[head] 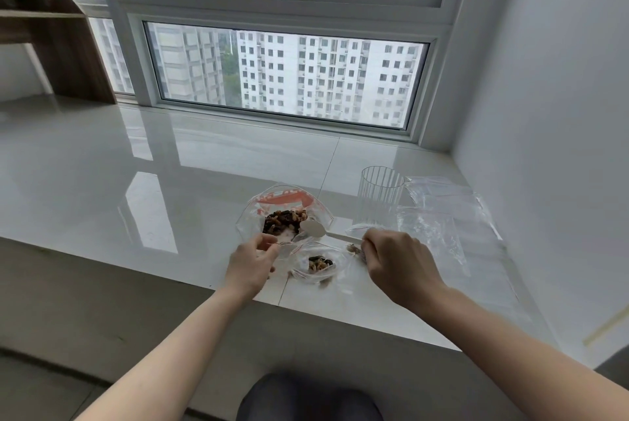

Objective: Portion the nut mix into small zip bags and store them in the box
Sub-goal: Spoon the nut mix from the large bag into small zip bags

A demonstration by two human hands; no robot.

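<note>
Glossy white sill (pixel 170 165), big window (pixel 289 77) (apt towers outside), wood shelf (pixel 51 22) left

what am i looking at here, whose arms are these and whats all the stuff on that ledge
One camera, worn on a person's head, looks down at their own bare arms. The left hand holds open the large clear zip bag of dark nut mix. The right hand grips a white plastic spoon, its bowl at that bag's mouth. In front, on the glossy white tiled ledge, lies a small clear bag holding some nuts. To the right stand a ribbed clear cup and a pile of empty clear bags.
</note>
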